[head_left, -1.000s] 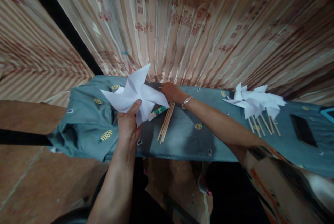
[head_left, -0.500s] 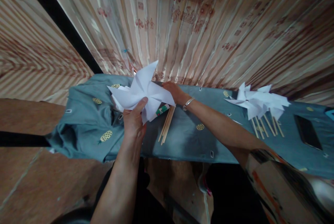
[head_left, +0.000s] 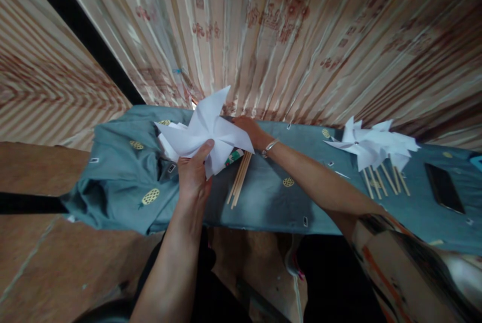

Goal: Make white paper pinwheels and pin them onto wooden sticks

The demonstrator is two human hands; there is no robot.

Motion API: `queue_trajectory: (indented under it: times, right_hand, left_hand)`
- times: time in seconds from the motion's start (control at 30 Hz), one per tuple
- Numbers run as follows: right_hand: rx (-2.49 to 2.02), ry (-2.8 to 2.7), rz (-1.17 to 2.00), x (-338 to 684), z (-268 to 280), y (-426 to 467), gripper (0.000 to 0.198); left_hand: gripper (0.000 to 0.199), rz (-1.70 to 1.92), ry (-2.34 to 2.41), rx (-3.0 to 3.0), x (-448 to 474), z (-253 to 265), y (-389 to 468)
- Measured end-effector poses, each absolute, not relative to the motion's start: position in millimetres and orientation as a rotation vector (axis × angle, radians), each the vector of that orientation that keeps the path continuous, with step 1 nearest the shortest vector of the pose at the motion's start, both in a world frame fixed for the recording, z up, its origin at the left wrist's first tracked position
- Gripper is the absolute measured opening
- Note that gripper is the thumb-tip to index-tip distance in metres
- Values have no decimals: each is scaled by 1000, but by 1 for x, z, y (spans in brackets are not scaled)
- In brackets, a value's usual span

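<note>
My left hand (head_left: 194,170) grips a white paper pinwheel (head_left: 216,127), its thumb pressed near the middle and the other fingers behind the paper. Behind the pinwheel's right blade is my right hand (head_left: 253,132), with a bracelet at the wrist. Its fingertips are hidden, so what they touch does not show. Below the blades lies a bundle of thin wooden sticks (head_left: 239,182), beside a green and white tube (head_left: 233,158) partly covered by the paper. More white folded paper (head_left: 169,148) sits under the pinwheel on the left.
Several finished pinwheels on sticks (head_left: 371,144) lie at the right of the narrow cloth-covered table (head_left: 271,207). Further right is a dark phone (head_left: 444,188). A patterned curtain (head_left: 241,36) hangs along the back, and a dark pole (head_left: 79,26) slants down at the left.
Both hands and the pinwheel keep nearly the same place. The view has shifted very slightly; nothing was taken up or let go.
</note>
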State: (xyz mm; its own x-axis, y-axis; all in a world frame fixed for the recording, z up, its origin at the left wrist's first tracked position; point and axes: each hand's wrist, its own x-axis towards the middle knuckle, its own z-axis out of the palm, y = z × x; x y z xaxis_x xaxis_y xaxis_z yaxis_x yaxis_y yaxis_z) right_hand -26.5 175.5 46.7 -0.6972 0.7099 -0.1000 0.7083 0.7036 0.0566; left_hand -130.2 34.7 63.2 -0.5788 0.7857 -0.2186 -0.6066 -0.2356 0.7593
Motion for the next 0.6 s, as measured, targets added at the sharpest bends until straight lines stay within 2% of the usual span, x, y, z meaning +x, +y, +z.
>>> queue_trajectory:
  times: [0.2,0.6]
  right_hand:
    - [1148,2807,3,-22,46,174,29]
    - [1058,2892,-89,-13,47,173,25]
  left_hand:
    - [37,1933,1046,282,-129,61,35]
    - [37,1900,1047,250,-127,60,37]
